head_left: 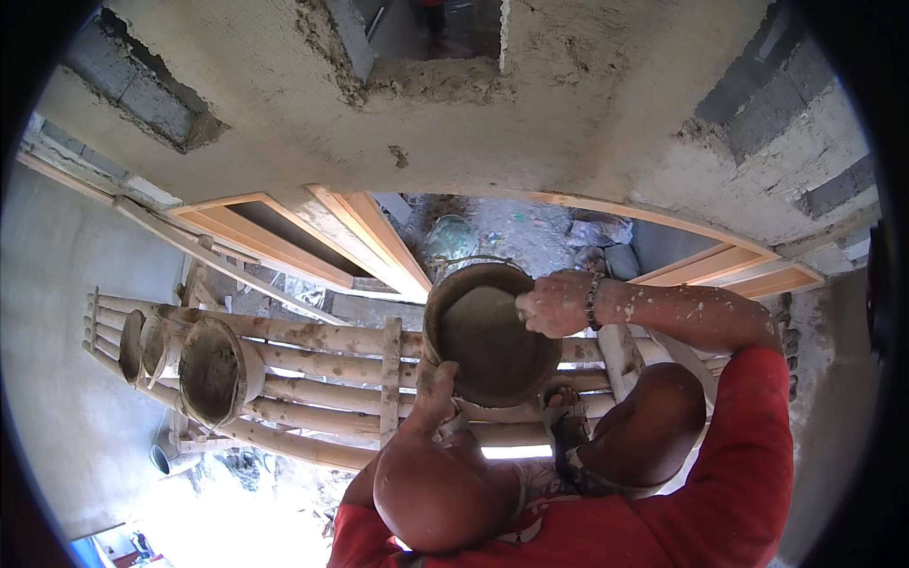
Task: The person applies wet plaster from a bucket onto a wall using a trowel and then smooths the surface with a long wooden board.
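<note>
Between my hands stands a round bucket (432, 329) with smooth grey wet mortar (485, 327) inside. Its wire handle (473, 258) lies against the far side. My left hand (436, 396) grips the near left part of the rim, thumb on top, its other fingers mostly hidden. At the right edge, my right hand (557, 303) is closed over the rim with its fingers curled inward. Splashes of mortar mark that hand and forearm, and a dark beaded bracelet (592, 303) circles the wrist.
Round poles (312, 390) form the raised scaffold under me, with gaps between them. Three mortar-smeared buckets (248, 369) stand in a row to the left. Ahead rises a plastered wall (454, 142) with rough openings; wooden frames (365, 237) and rubble-strewn ground (511, 227) lie below it.
</note>
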Available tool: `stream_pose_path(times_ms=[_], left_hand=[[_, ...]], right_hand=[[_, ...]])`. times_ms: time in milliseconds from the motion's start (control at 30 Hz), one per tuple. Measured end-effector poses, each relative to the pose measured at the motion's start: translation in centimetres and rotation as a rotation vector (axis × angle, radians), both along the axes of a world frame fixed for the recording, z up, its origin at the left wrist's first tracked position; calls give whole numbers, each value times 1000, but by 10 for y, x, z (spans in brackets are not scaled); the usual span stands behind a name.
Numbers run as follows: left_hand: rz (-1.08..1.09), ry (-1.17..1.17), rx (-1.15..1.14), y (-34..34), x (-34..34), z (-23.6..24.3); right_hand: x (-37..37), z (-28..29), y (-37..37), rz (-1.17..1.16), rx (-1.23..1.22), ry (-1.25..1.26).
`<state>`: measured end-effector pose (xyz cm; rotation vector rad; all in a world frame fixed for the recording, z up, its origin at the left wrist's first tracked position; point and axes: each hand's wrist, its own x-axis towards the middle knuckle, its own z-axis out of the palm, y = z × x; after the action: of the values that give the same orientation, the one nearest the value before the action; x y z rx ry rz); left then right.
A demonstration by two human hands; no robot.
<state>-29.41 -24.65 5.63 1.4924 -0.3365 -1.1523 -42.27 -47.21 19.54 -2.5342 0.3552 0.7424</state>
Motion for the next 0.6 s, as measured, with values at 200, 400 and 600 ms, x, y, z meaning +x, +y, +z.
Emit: stream_pose_path(times_ms=[200, 400, 600], left_hand=[[-130, 66, -167, -23, 10, 52], [-9, 89, -162, -34, 14, 24], [-98, 61, -196, -52, 13, 39]], right_hand=[[-16, -54, 11, 79, -215, 11], [-12, 1, -2, 36, 75, 43], [-22, 22, -31, -114, -356, -10]])
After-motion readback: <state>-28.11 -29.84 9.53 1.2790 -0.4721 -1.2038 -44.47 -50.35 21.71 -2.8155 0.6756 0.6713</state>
